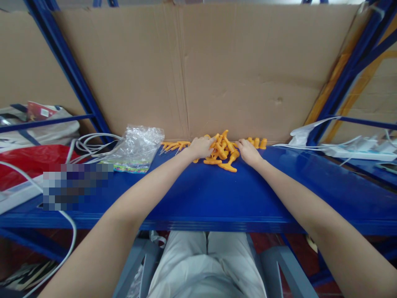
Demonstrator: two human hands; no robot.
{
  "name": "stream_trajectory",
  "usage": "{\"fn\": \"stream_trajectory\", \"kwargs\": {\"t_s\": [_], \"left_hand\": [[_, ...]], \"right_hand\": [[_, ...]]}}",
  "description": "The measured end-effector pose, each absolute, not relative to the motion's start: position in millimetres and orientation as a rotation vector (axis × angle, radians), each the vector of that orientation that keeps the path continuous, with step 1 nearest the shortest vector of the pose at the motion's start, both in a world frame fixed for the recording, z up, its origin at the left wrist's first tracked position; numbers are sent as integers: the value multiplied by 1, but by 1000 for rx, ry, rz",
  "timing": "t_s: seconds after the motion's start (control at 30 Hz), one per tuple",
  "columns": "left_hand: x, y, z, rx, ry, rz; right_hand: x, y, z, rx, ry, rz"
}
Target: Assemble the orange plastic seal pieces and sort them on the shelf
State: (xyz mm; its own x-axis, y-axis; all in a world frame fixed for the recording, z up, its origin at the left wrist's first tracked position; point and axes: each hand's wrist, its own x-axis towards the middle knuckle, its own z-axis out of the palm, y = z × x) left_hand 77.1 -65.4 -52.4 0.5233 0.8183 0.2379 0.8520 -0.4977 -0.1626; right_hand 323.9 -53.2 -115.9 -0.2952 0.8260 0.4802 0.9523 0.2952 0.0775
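In the head view, our left hand (pixel 202 147) is on the orange pile (pixel 222 151) at its 9 o'clock, our right hand (pixel 249 153) just beside its 3 o'clock; we cannot tell whether either pinches anything. The pile lies on the blue table (pixel 198 196). Further toward 9 o'clock lie corkscrews (pixel 174 145) and a bag (pixel 139 142); toward 3, orange pieces (pixel 257 143).
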Motion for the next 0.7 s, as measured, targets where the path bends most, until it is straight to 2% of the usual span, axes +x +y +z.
{"fn": "stream_trajectory", "kwargs": {"t_s": [0.17,0.27,0.43,0.7], "left_hand": [[81,-73,-48,-2446,-1426,-224],[83,-75,-50,-2430,-1395,-293],[80,-76,-62,-2410,-1232,-535],[59,-63,-75,-2272,-913,-900]], "right_hand": [[327,-53,-111,-1501,-2288,-907],[332,-56,-105,-1488,-2263,-1025],[350,-57,-93,-1475,-2112,-1044],[351,-55,-87,-1328,-1841,-903]]}}
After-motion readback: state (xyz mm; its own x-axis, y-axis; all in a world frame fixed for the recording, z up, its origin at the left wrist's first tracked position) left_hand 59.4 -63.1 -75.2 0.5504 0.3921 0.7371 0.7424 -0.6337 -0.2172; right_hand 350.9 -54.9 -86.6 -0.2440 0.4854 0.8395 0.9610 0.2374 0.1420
